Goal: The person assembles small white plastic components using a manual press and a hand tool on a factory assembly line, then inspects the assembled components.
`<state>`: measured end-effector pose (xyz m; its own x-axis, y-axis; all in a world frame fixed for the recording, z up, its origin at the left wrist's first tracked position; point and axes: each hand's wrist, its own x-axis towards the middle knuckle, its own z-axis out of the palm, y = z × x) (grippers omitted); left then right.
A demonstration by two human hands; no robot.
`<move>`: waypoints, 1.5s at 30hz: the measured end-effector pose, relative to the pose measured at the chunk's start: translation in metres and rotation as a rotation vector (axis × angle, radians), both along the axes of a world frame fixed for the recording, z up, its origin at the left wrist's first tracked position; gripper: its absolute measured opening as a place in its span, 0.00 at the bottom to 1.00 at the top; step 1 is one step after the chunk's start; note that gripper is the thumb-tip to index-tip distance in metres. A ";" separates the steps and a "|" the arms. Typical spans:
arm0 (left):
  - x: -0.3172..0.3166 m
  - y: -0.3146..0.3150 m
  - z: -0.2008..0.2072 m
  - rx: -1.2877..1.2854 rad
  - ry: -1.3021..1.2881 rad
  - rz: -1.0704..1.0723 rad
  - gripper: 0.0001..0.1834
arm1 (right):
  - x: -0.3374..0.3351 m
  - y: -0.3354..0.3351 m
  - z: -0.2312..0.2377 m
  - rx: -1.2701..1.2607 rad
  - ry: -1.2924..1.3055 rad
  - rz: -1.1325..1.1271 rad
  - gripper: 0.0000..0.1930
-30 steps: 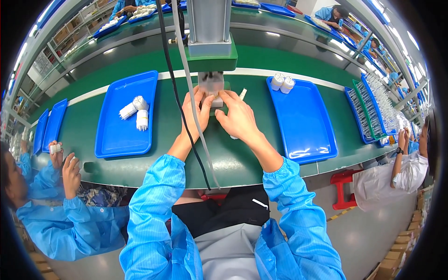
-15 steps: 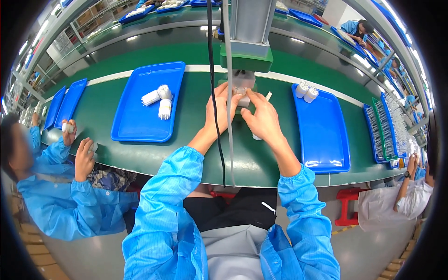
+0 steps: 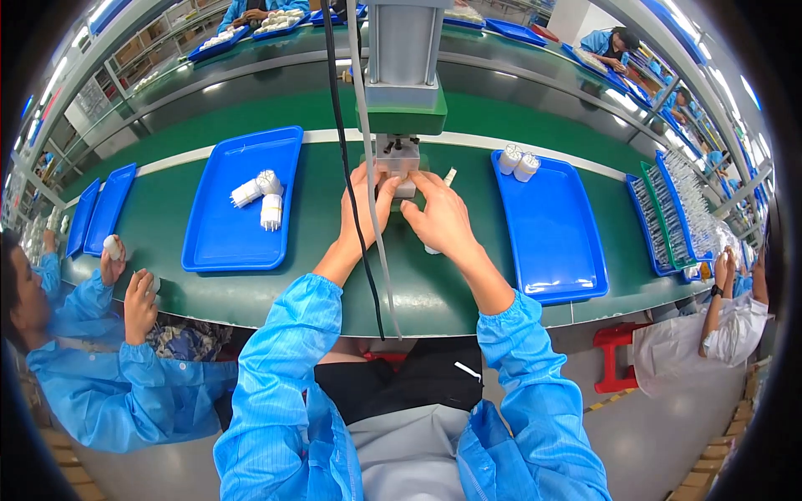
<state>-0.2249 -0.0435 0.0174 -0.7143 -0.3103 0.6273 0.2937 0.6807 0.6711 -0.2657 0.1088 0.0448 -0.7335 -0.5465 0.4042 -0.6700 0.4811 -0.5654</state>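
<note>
At the press, my left hand (image 3: pixel 368 202) and my right hand (image 3: pixel 441 215) meet from either side, fingers closed in at a small white part (image 3: pixel 404 180) that is mostly hidden by them. Just above my fingertips is the clear block (image 3: pixel 397 154) of the press head, with dark screws on top. Whether the block touches the part, I cannot tell. Beneath my right hand a white piece (image 3: pixel 431 249) peeks out on the bench. A small pale stick-like piece (image 3: pixel 450 177) stands right of the press.
Several white pronged cylinders (image 3: pixel 271 212) lie in the left blue tray (image 3: pixel 225 238); two white cylinders (image 3: pixel 526 167) sit in the right blue tray (image 3: pixel 558 250). A black cable (image 3: pixel 344 159) and grey hose (image 3: pixel 368 159) hang before the press (image 3: pixel 403 50). Co-workers (image 3: pixel 125 392) sit on both sides.
My view has shifted, so the bench things appear farther left. The clear press block, blurred before, is now sharp, and the part's white top between my fingers is now covered. Both hands stay at the press.
</note>
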 end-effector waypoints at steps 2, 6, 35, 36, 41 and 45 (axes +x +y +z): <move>-0.001 0.000 -0.001 -0.041 0.027 0.036 0.16 | 0.000 0.000 0.002 0.003 0.003 -0.002 0.28; 0.000 -0.002 -0.001 -0.010 -0.057 -0.008 0.18 | 0.001 0.000 0.008 -0.006 -0.100 0.003 0.28; 0.097 0.015 -0.010 0.146 -0.295 -0.056 0.25 | 0.024 0.051 -0.015 -0.430 -0.347 0.153 0.24; 0.097 0.016 -0.010 0.149 -0.296 -0.055 0.25 | 0.018 0.045 -0.012 -0.495 -0.336 0.156 0.25; 0.100 0.017 -0.007 0.015 -0.250 -0.022 0.25 | -0.010 0.006 0.002 -0.626 -0.375 0.159 0.27; 0.108 0.014 0.000 0.063 -0.252 0.034 0.24 | -0.029 -0.024 -0.008 -0.653 -0.360 0.153 0.29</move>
<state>-0.1171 -0.0298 0.0172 -0.8342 -0.3698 0.4091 0.0892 0.6417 0.7618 -0.2946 0.0851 0.0364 -0.8165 -0.3849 0.4303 -0.4226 -0.1094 -0.8997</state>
